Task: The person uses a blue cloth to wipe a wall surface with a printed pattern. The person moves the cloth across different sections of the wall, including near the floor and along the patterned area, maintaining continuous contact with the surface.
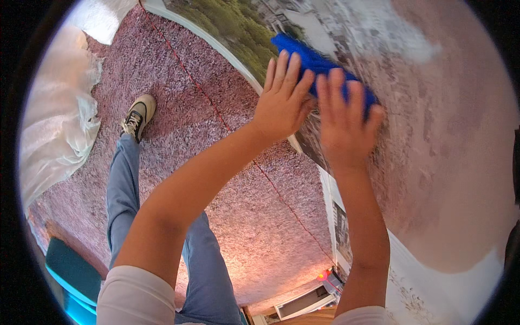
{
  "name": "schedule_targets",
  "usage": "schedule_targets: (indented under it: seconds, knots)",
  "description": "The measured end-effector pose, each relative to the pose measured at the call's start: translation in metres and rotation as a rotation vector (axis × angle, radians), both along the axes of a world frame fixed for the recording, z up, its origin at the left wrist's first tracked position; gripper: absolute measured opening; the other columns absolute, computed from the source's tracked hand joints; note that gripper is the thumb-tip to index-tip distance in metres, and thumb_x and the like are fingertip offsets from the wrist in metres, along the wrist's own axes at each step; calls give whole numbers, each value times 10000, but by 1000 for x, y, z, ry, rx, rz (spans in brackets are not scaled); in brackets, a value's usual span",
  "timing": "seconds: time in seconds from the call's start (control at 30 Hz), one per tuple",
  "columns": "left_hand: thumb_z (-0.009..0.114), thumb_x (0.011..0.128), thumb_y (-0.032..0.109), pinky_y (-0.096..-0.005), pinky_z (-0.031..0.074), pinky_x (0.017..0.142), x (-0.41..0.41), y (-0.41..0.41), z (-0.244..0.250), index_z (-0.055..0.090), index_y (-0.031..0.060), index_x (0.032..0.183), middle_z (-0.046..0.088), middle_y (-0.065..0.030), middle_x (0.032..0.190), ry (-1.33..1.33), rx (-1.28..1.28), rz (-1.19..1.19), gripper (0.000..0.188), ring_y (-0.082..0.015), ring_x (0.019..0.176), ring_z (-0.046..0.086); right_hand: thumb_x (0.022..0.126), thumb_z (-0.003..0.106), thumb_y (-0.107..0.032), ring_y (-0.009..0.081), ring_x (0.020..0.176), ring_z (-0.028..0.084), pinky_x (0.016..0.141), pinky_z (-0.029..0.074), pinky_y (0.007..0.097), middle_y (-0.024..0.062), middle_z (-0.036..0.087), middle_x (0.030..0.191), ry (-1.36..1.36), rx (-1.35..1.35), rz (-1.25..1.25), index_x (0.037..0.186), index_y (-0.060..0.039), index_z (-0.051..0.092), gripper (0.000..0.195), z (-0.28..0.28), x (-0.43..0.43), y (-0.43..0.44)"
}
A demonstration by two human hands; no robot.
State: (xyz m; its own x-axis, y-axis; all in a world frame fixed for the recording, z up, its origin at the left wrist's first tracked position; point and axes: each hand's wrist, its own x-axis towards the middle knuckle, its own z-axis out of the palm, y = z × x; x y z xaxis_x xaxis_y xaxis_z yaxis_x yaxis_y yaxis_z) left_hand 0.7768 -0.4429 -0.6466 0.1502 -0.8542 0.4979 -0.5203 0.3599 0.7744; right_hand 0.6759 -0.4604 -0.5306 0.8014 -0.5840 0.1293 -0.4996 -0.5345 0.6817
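Both hands are up against a large printed wall picture showing greenery and a town. A bundled blue cloth lies against its surface. My left hand presses the cloth's lower left part with outstretched fingers. To the right of it, my right hand is slightly blurred, its spread fingers pressing the cloth's other end. The palms hide part of the picture's lower edge and of the cloth.
A thin red cord runs across the pink carpet. My shoe stands on that carpet. Sheer white curtain fabric hangs at left. A teal piece of furniture is at lower left, and a small glowing red light at bottom right.
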Motion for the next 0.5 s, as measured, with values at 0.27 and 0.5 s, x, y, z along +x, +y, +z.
schedule_targets:
  seconds: [0.27,0.5]
  knots:
    - [525,774,223,-524,102,1000,26,-2,16,331,36,1272,177,-217,1367,72,145,-26,567,-399,1268,140,800,476,-228,101,1169,341,896,279,344,-31,373,1309,-9,118,-61,1140,-75,503,374,4,31,-13]
    - [547,739,222,-557,96,987,82,-57,104,384,109,1255,204,-229,1352,48,-250,94,553,-432,1251,158,823,481,-252,369,1099,346,868,198,550,129,388,1268,-110,-211,-41,1175,-198,490,356,83,75,-43]
